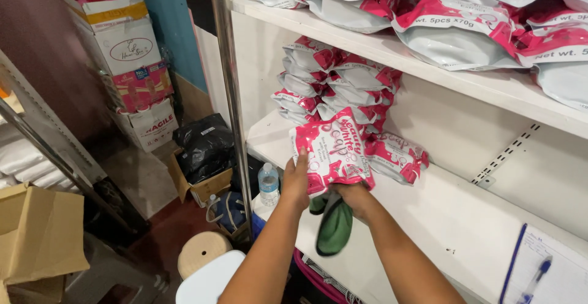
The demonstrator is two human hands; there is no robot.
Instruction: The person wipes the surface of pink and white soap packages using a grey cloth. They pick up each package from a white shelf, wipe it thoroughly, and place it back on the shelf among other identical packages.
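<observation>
Pink-and-white pouch at frame centre, held upright above the front edge of the white shelf. Left hand grips its left edge, fingers closed round the side. Right hand under the pouch's lower edge, fingers curled shut on it and also on a green cloth that hangs down below the wrist. Just behind, a second pouch lies flat on the shelf; behind that a stack of the same pouches against the back wall. More pouches fill the upper shelf at upper right. Water bottle stands lower left of the hands. Pen on paper at lower right. Cartons stacked at upper left.
</observation>
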